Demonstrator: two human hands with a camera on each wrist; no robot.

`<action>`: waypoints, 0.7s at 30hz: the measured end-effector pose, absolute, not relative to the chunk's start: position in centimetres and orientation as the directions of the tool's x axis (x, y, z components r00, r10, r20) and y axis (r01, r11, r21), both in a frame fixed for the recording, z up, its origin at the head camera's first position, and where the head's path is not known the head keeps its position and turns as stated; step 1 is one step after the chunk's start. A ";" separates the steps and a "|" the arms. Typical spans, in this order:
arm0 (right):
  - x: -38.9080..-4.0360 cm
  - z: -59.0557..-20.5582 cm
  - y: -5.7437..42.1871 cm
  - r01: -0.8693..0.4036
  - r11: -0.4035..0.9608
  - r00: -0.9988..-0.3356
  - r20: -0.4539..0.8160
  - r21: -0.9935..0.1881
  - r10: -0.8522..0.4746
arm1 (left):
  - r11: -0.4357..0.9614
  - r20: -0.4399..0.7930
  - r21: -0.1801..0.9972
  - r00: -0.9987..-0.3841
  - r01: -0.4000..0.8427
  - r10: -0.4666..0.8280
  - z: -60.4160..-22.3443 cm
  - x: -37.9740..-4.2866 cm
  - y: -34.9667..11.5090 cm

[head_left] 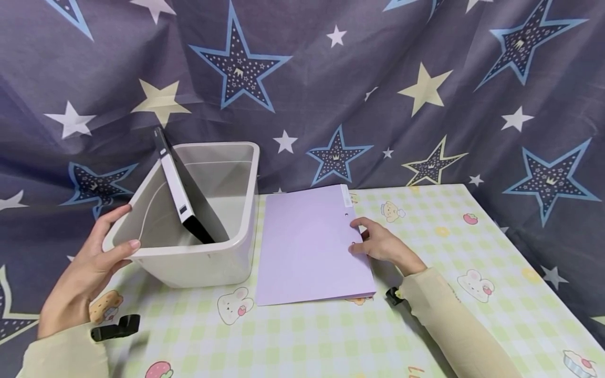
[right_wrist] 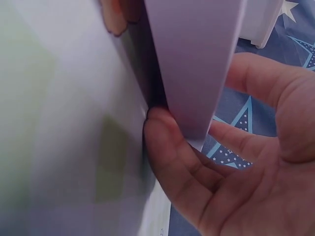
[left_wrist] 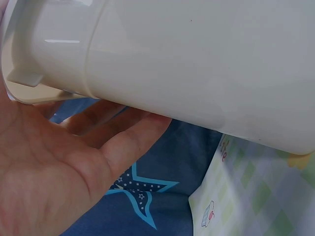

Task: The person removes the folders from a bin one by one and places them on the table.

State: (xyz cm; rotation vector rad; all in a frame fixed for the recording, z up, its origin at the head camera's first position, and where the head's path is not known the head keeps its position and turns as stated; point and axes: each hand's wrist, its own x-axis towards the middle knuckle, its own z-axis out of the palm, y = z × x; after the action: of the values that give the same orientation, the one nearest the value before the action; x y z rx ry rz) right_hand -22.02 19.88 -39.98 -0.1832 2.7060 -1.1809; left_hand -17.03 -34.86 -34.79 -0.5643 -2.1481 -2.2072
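A lavender file folder [head_left: 307, 247] lay flat on the table in front of you, a little right of centre in the head view, with a small pale label [head_left: 347, 195] at its far right corner. Your right hand [head_left: 380, 242] held the folder's right edge: the right wrist view showed fingertips on its upper face and one digit tucked beneath, between folder and tablecloth.

Just left of the folder stood a white plastic bin [head_left: 208, 270]. Your left hand [head_left: 92, 262] held its near left corner, the thumb over the rim and the other fingers extended along the outer wall. Inside, a black binder [head_left: 199, 207] leaned at a tilt, its upper end rising past the rim and a white strip [head_left: 176, 184] running along its spine.

The step in hand appeared to be getting a hold on the folder while the other hand steadied the bin. The next move, by judgement, called for a secure pinch on that edge before the folder's weight came off the table.

Around this spread a green-and-white checked tablecloth [head_left: 302, 341] with cartoon prints; behind hung a dark curtain [head_left: 302, 94] patterned with stars.
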 end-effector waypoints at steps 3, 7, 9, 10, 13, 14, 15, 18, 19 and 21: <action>-22.0 -39.9 19.9 -0.042 0.690 -0.977 -0.114 -0.722 -0.179 | -0.061 0.260 0.966 -0.935 0.253 0.240 -34.8 -17.0 -34.9; -21.9 -39.8 19.9 -0.043 0.713 -0.978 -0.115 -0.700 -0.172 | -0.060 0.258 0.966 -0.937 0.250 0.238 -34.8 -17.1 -34.9; -21.9 -39.9 19.8 -0.045 0.723 -0.979 -0.115 -0.689 -0.171 | -0.060 0.258 0.966 -0.937 0.251 0.237 -34.8 -17.1 -34.9; -21.9 -39.8 19.8 -0.045 0.727 -0.978 -0.117 -0.685 -0.171 | -0.059 0.258 0.966 -0.937 0.251 0.236 -34.8 -17.1 -34.9; -21.9 -39.8 19.9 -0.047 0.734 -0.979 -0.116 -0.678 -0.170 | -0.062 0.257 0.966 -0.937 0.250 0.236 -34.8 -17.1 -34.9; -21.9 -39.8 19.9 -0.048 0.734 -0.978 -0.116 -0.677 -0.171 | -0.063 0.257 0.966 -0.937 0.249 0.236 -34.8 -17.1 -34.9; -21.9 -39.8 19.9 -0.049 0.735 -0.978 -0.115 -0.676 -0.172 | -0.062 0.257 0.967 -0.937 0.249 0.236 -34.8 -17.1 -34.9; -21.9 -39.9 19.9 -0.053 0.735 -0.978 -0.114 -0.675 -0.175 | -0.059 0.254 0.967 -0.938 0.247 0.234 -34.8 -17.1 -34.9; -21.9 -39.9 19.9 -0.054 0.735 -0.978 -0.113 -0.675 -0.175 | -0.057 0.253 0.968 -0.939 0.246 0.233 -34.8 -17.1 -34.9; -21.9 -39.9 19.9 -0.055 0.734 -0.978 -0.112 -0.677 -0.177 | -0.056 0.250 0.968 -0.940 0.244 0.231 -34.8 -17.0 -34.9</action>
State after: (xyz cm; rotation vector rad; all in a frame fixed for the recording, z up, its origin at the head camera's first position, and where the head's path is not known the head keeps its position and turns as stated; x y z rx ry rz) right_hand -21.93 19.89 -39.91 -0.1872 2.7656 -1.0711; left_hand -17.03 -34.89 -34.77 -0.5416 -2.1525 -2.2112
